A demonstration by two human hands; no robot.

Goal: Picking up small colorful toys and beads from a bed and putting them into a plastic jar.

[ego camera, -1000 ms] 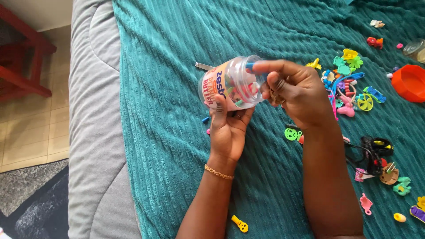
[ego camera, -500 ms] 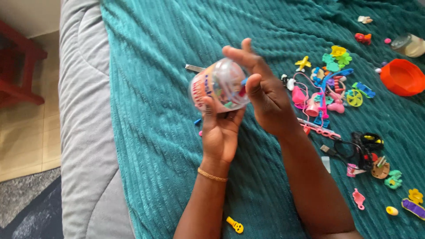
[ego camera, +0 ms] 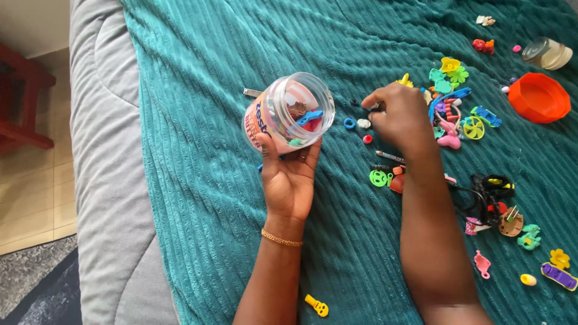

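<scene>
Right hand (ego camera: 400, 114) has left the jar (ego camera: 289, 112) and now pinches at small beads (ego camera: 363, 123) mid-frame; left hand (ego camera: 291, 177) cups the jar tilted, mouth toward the pile, ready for drop-ins.

I see a clear plastic jar (ego camera: 289, 113) lying on its side, open mouth tilted up toward me, with a printed label round its wall. Small coloured pieces, one blue and one red, sit inside. Just right of the jar, a blue ring (ego camera: 350, 123) and a white bead (ego camera: 363, 123) lie flat.
</scene>
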